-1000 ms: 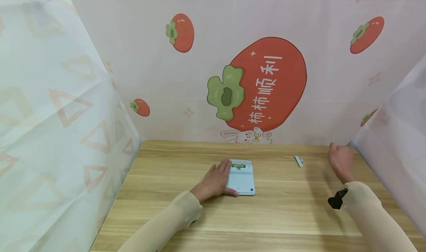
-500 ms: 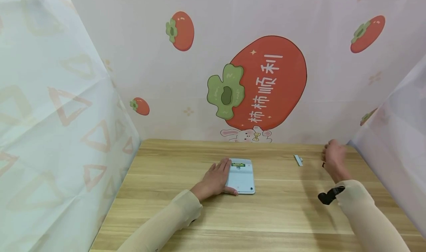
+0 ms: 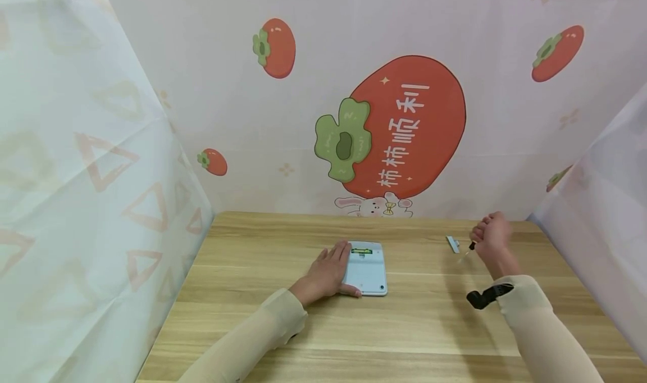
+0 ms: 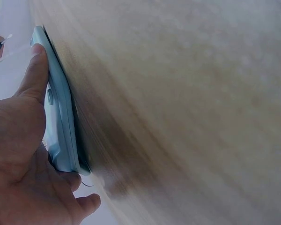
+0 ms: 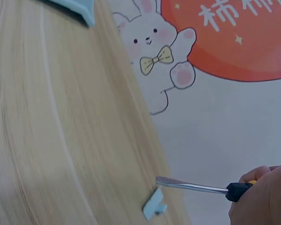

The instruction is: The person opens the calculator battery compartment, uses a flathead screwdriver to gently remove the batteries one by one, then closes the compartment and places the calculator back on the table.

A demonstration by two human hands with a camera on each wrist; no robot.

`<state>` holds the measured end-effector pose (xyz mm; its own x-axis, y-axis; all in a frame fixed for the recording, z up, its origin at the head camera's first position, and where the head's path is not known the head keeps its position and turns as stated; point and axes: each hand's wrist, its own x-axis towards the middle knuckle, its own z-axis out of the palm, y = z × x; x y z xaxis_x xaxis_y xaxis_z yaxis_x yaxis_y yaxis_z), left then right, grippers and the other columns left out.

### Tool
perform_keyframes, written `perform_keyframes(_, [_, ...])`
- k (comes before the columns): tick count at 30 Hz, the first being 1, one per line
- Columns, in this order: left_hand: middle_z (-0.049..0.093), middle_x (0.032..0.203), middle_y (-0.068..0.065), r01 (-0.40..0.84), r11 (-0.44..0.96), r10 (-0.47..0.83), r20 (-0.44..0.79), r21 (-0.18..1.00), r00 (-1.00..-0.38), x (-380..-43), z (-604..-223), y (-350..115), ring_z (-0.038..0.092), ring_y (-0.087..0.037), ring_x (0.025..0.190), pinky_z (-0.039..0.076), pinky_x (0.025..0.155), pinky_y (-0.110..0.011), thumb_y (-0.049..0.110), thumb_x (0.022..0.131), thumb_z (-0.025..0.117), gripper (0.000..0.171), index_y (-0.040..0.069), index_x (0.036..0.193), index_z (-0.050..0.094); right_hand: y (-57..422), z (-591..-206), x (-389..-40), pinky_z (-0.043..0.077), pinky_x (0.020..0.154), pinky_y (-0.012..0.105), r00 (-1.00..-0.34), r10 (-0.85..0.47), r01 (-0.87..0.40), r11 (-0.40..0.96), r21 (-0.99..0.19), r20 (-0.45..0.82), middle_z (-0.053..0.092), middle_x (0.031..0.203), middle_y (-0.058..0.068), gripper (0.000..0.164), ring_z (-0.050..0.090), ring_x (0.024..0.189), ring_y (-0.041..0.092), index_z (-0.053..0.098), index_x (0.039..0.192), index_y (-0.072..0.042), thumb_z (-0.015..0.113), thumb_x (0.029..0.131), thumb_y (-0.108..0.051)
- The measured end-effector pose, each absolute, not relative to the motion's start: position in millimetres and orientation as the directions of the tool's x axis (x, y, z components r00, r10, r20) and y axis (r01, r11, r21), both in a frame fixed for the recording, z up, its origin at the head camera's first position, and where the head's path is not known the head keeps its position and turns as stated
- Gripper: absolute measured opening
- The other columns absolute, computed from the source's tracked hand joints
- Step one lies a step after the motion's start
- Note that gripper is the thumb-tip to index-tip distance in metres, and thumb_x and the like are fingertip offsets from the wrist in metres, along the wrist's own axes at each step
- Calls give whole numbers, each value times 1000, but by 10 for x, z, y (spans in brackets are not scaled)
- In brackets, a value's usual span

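Note:
A light blue device that looks like a calculator lying face down (image 3: 366,276) is on the wooden table, its battery slot uncovered with a green-and-yellow battery (image 3: 361,251) inside. My left hand (image 3: 328,270) holds it by the left side, thumb along the near edge and fingers at the far left corner. Off to the right, my right hand (image 3: 492,240) grips a screwdriver (image 5: 194,186) with a dark handle and a flat metal tip, raised above the table. A small light blue battery cover (image 3: 453,244) lies just left of that hand; in the right wrist view the tip appears over it.
The wooden tabletop (image 3: 283,338) ends at a white back wall (image 3: 242,108) printed with persimmons and a rabbit. White sheets with faint patterns stand at the left (image 3: 126,203) and right (image 3: 606,203).
My right hand has moved left with the screwdriver, whose shaft now shows in the head view. The left hand and the calculator have stayed in place.

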<state>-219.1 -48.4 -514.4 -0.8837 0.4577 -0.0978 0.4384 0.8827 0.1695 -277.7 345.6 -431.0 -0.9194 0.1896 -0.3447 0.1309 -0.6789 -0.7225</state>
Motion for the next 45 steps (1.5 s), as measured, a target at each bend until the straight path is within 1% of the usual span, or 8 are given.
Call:
perform_keyframes(2, [25,172,-15,440,882,459,-99,170,-883,-2188,-5146,-484,36,-29,156,33,125,-53,78,78,75,129,4,167,19,3420,-4316,-2769,11,49,29,-919,181,129,-703,-700,-351,12,59,-2,52,8,52,14,25,60,-13,20,112,-19])
perform_keyframes(8, [24,173,-14,437,881,460,-107,182,-882,-2186,-5152,-488,33,-29,157,31,126,-53,78,79,75,129,4,168,18,3288,-4327,-2755,13,48,28,-910,172,117,-767,-631,-378,17,56,-3,54,9,51,13,30,58,-13,23,112,-20])
perform_keyframes(15, [24,173,-14,431,881,456,-108,196,-883,-2197,-5151,-500,32,-28,158,31,126,-52,77,78,76,129,4,168,18,3099,-4343,-2766,15,46,29,-895,166,115,-811,-573,-414,28,47,-2,56,13,48,13,30,58,-13,25,113,-21])
perform_keyframes(18, [24,173,-14,431,881,456,-109,196,-883,-2198,-5152,-502,32,-28,158,31,126,-52,77,78,76,129,4,168,19,3022,-4355,-2772,17,45,29,-888,172,104,-828,-551,-426,31,46,-2,55,15,46,13,31,58,-14,27,112,-22])
perform_keyframes(24, [25,173,-14,430,882,454,-107,194,-884,-2189,-5150,-501,32,-27,158,31,126,-52,77,79,76,128,4,168,20,2887,-4398,-2771,24,41,29,-869,206,85,-834,-546,-450,33,49,-2,55,23,42,14,33,58,-13,31,112,-23])
perform_keyframes(31, [24,173,-14,429,883,454,-111,191,-884,-2183,-5149,-497,32,-28,158,31,126,-52,77,79,75,129,4,168,19,2717,-4490,-2769,22,41,29,-853,236,63,-839,-540,-466,32,48,-2,54,23,42,14,33,57,-14,33,110,-21])
perform_keyframes(38, [23,174,-14,429,883,454,-118,190,-883,-2185,-5145,-502,30,-27,159,30,126,-52,78,79,75,129,4,168,18,2546,-4522,-2756,22,42,28,-865,267,0,-848,-531,-426,30,49,-3,52,23,43,14,33,60,-14,34,112,-22])
perform_keyframes(45, [23,174,-14,428,882,455,-118,198,-883,-2183,-5155,-504,30,-27,159,29,127,-52,78,79,75,129,4,168,18,2399,-4527,-2744,19,45,29,-886,246,-44,-889,-456,-394,30,49,-2,52,23,44,14,34,61,-13,36,112,-22])
